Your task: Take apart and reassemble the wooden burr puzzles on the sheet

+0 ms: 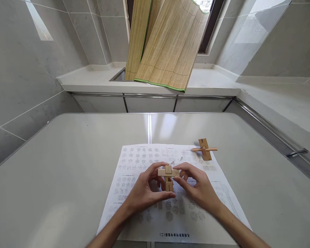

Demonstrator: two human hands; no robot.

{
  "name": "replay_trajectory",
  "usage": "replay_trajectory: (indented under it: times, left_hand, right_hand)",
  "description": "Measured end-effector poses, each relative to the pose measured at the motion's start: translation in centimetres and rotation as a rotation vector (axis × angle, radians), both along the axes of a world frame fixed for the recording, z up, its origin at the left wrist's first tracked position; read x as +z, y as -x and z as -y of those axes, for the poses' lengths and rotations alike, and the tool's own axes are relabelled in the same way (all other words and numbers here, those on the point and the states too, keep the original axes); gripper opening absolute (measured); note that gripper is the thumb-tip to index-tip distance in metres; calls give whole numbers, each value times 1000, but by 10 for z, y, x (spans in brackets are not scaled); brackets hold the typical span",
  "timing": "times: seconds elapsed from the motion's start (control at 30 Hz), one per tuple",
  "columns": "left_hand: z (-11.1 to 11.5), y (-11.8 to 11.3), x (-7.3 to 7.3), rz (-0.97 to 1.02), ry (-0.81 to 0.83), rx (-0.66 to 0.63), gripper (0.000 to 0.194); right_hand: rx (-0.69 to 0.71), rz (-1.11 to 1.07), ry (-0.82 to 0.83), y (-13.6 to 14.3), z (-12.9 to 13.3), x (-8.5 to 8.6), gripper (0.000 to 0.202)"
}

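Observation:
Several light wooden puzzle pieces [168, 186] are fitted crosswise over the printed sheet, one bar lying sideways across an upright one. My left hand [147, 189] curls around the left side, its thumb along the bottom end and its fingers near the top and behind. From the right, my right hand [196, 184] pinches the end of the crosswise wooden bar [161, 172] between thumb and index finger. Parts of the joint behind the fingers are hidden.
Beneath the hands lies a large printed instruction sheet [134, 227] with rows of small drawings. At its upper right corner sits another wooden piece [206, 155] with a dowel through it. The white table [54, 165] faces a counter [93, 79] and a hanging bamboo blind [170, 48].

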State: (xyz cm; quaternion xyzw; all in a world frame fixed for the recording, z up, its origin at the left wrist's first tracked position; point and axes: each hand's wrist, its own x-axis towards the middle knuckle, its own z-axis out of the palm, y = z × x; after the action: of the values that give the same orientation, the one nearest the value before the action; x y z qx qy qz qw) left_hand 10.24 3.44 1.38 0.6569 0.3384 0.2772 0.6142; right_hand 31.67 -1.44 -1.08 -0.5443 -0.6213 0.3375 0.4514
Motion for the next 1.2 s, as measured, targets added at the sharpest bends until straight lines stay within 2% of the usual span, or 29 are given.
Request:
replay_trajectory:
  times: [0.13,0.23,0.37,0.5,0.57,0.67,0.77,0.9,1.03,1.2]
  left_hand:
    - [-1,1,-3,14,60,36,69]
    - [-3,2,-6,10,87,116,72]
    - [-6,3,-6,4,86,244,73]
    - [-6,2,-5,9,75,314,71]
    - [-6,2,-5,5,67,316,71]
    - [-5,1,-6,-6,47,309,72]
    - [-5,1,-6,-8,28,305,74]
    - [-4,1,-7,-20,4,311,74]
    - [-4,2,-8,-72,-61,317,76]
    - [-2,1,-12,-138,-199,307,73]
  right_hand:
    - [-20,15,43,1,-3,0,31]
    - [-44,47,1,0,-5,0,22]
    - [54,196,-89,-1,-4,-3,13]
    - [160,400,-166,0,-3,-11,27]
    - [177,440,-186,1,-4,-14,27]
    - [165,392,-162,0,-5,-13,18]
    - [130,266,-48,-1,-5,-7,16]
    - [74,153,90,-3,-3,-1,24]
    - [35,190,-4,-3,-2,-3,27]
    - [67,290,-187,-3,-1,-10,28]
